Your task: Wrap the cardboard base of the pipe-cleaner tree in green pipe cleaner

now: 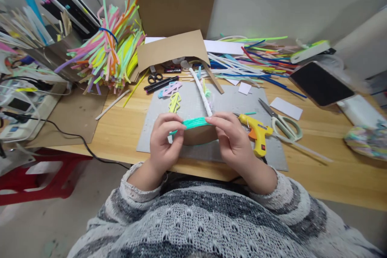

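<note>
Between both hands is a curved piece of brown cardboard (pixel 199 135) with rows of teal pipe cleaner (pixel 195 122) along its upper side. My left hand (pixel 167 137) pinches its left end, thumb below and fingers on top. At the other end my right hand (pixel 234 139) grips it the same way. Just beyond the piece, a white wrapped stick (pixel 201 92) lies on the grey mat (pixel 148 137). Yellow zigzag pipe cleaners (pixel 174 102) and pink-and-blue ones (pixel 171 89) rest on the mat's far left. A yellow glue gun (pixel 256 132) lies right beside my right hand.
Scissors (pixel 282 123) and a white card (pixel 286 107) lie to the right, near a dark-screened phone (pixel 322 82). Pipe cleaner bundles (pixel 109 48) stand at back left. Cut cardboard (pixel 172 50) and black markers (pixel 161 84) lie behind the mat. A power strip (pixel 30 117) sits far left.
</note>
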Motion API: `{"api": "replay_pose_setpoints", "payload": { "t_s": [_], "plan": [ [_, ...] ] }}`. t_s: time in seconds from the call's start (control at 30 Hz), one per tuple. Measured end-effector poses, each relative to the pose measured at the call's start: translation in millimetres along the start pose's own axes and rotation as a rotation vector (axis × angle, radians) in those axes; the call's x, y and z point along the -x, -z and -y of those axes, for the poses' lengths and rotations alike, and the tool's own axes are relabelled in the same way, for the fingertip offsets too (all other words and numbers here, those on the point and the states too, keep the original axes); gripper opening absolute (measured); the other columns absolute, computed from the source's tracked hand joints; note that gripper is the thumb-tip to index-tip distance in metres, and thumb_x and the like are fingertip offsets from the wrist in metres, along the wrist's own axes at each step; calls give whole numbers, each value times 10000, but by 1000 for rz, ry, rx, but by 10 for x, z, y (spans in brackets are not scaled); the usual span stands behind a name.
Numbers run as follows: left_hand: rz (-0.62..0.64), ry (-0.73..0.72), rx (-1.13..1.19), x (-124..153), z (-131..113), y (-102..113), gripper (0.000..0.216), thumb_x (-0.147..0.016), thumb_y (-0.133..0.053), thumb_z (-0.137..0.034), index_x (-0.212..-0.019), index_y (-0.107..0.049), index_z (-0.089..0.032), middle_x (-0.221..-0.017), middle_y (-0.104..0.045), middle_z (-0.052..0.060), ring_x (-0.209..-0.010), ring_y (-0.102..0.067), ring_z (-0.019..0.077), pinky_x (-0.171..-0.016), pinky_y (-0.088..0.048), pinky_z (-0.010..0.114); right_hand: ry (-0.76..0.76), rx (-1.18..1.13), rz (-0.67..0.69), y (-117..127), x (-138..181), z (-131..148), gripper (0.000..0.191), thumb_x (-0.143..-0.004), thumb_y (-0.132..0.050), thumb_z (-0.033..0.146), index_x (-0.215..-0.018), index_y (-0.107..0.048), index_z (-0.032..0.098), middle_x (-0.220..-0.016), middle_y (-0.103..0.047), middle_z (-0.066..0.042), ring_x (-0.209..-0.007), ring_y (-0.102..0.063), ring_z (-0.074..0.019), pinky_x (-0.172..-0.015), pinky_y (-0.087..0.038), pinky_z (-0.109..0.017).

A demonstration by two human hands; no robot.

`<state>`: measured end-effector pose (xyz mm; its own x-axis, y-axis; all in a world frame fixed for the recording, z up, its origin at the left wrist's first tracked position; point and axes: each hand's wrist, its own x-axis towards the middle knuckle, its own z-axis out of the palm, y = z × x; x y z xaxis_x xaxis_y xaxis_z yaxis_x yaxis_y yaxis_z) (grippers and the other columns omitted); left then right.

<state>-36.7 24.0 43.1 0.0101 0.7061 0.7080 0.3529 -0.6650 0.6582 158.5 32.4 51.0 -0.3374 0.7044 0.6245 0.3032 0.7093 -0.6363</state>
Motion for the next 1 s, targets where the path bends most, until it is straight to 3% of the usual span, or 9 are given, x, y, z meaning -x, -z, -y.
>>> {"api": "replay_pose_setpoints", "payload": {
  "t_s": [0.27, 0.63, 0.87, 1.0],
  "plan": [
    [169, -203, -145, -3, 55, 95, 457, -871, -454, -39, -1218, -598, -299, -1154, -501, 60, -1043, -537, 184, -867, -516, 372, 18, 25, -31, 9, 1, -9, 524, -872, -408, -13, -1229, -564, 337, -1099, -552, -54, -1033, -571, -172, -856, -527, -361],
    [360, -205, -241, -132, -69, 242, 625, -828, -445, 41, -1316, -530, -340, -1324, -361, 73, -1197, -479, 218, -913, -541, 378, 39, 22, -50, 15, 17, -34, 499, -875, -429, 3, -1237, -553, 323, -1105, -583, -56, -1039, -581, -171, -854, -539, -369],
    [504, -121, -334, -189, -104, 315, 654, -799, -422, 53, -1315, -511, -338, -1291, -327, 72, -937, -526, 149, -805, -567, 365, 13, -26, -86, -6, 15, -44, 392, -906, -483, 68, -1191, -591, 314, -1090, -619, -53, -1032, -608, -166, -856, -544, -361],
    [544, -111, -364, -214, -127, 334, 645, -790, -418, 52, -1298, -521, -332, -1275, -332, 71, -921, -524, 153, -772, -561, 355, -18, -40, -80, -7, 12, -44, 361, -912, -489, 81, -1160, -617, 308, -1102, -631, -52, -1036, -616, -163, -866, -542, -361]
  ]
}}
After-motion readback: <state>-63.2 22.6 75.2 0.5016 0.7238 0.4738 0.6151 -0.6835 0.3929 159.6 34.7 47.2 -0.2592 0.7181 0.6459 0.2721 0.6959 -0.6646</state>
